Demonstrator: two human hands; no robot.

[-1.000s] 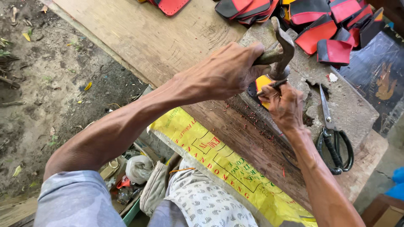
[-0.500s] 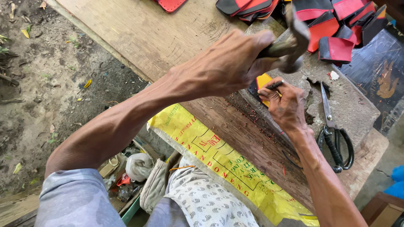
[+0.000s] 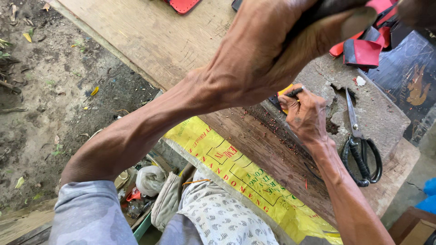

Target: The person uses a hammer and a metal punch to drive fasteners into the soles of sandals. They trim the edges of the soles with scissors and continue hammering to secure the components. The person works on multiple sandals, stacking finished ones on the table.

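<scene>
My left hand is raised close to the camera, shut on the dark handle of a hammer; the hammer's head is out of view. Below it my right hand pinches a thin black punch upright on a small yellow piece. That piece lies on a worn, pitted wooden block speckled with red crumbs. My left forearm crosses the middle of the view and hides part of the block.
Black-handled scissors lie on the block right of my right wrist. Red and black cut pieces are piled at the top right. A yellow printed sack hangs off the bench's near edge. Bare dirt ground lies to the left.
My left hand has lifted the hammer up off the punch and towards the camera, so its head has left the view. My right hand has kept the punch in place.
</scene>
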